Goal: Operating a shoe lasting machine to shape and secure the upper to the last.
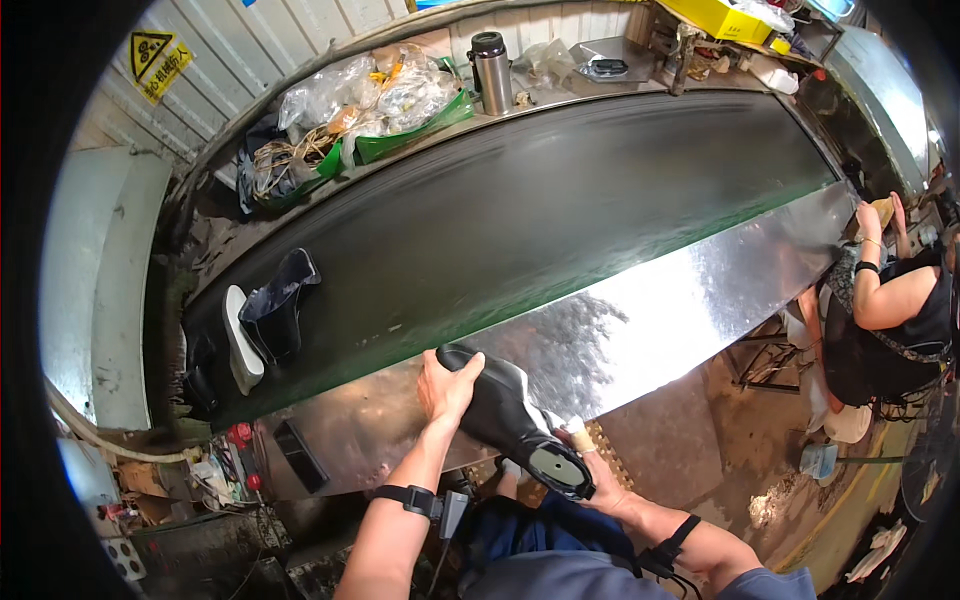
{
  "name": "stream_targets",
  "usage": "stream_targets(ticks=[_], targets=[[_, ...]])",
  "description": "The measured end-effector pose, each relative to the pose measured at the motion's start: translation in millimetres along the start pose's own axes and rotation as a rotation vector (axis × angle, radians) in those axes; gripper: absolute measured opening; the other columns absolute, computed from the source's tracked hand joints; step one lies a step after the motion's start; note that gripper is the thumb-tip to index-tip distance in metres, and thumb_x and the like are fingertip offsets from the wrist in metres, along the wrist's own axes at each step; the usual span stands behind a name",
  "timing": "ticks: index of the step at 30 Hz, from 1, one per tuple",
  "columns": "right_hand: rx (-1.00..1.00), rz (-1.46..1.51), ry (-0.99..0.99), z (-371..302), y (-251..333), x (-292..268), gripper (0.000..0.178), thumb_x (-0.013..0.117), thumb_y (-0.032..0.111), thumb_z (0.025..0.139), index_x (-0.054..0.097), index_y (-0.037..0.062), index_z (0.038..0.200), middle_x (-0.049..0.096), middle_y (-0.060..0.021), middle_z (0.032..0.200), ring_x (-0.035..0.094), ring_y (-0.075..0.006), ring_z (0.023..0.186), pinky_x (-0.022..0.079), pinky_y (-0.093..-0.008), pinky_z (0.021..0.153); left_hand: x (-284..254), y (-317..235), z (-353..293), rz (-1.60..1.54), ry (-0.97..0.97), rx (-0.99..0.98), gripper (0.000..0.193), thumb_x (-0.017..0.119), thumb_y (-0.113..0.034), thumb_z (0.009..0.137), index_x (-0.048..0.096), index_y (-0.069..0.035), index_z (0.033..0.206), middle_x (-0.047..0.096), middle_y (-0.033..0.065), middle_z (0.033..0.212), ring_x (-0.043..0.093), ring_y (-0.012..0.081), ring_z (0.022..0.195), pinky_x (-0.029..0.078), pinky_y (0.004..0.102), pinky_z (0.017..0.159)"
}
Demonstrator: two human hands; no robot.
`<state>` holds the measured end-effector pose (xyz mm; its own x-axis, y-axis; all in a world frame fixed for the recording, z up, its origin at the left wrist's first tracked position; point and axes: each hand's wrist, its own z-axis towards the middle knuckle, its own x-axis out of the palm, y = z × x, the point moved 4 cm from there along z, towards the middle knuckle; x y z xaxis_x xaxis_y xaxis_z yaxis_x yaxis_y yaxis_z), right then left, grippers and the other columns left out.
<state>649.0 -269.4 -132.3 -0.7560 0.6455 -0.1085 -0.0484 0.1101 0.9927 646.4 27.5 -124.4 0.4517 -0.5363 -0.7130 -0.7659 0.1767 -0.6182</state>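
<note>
A black boot (497, 405) lies slantwise between my hands, above the near edge of the metal ledge. My left hand (447, 388) is closed round its upper-left end, the thumb across the top. Closed on the lower-right end near its opening is my right hand (603, 482), with pale wrapping on a fingertip. A greenish plate with a small hole (560, 466) fills that opening. A white strip runs along the boot's far side. At the left of the dark conveyor belt (560, 190) rest another black boot (275, 308) and a white sole (240, 338).
Between me and the belt runs a shiny metal ledge (650, 310), with a black flat phone-like object (300, 455) on it. Behind stand a steel flask (491, 75) and plastic bags (385, 90). At right, a co-worker's hands (868, 222) hold a tan piece.
</note>
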Motion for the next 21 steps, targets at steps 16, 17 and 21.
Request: stream_targets(ticks=[16,17,21], targets=[[-0.177,0.05,-0.011,20,40,-4,0.075,0.081,0.007,0.077,0.043,0.0026,0.142,0.054,-0.0143,0.123,0.053,-0.0243,0.112,0.043,-0.0354,0.099,-4,9,10,0.075,-0.002,-0.033,0.069,0.075,-0.046,0.069,0.062,0.001,0.118,0.066,0.0256,0.117,0.061,0.0423,0.113,0.047,0.0476,0.098],[-0.127,0.14,0.016,21,47,-5,0.074,0.081,0.006,0.077,0.043,0.002,0.141,0.054,-0.0139,0.122,0.054,-0.0237,0.11,0.044,-0.0349,0.096,-4,9,12,0.097,0.0,-0.038,0.069,0.075,-0.046,0.069,0.062,0.0,0.118,0.066,0.0257,0.118,0.061,0.0422,0.113,0.047,0.0476,0.098],[-0.262,-0.053,-0.008,15,10,3,0.099,0.087,0.012,0.073,0.029,0.0033,0.153,0.05,-0.018,0.13,0.052,-0.0308,0.118,0.042,-0.0369,0.101,-4,18,15,0.08,0.002,-0.073,0.076,0.08,-0.047,0.067,0.06,0.0,0.125,0.065,0.0261,0.122,0.061,0.041,0.117,0.048,0.0459,0.1]])
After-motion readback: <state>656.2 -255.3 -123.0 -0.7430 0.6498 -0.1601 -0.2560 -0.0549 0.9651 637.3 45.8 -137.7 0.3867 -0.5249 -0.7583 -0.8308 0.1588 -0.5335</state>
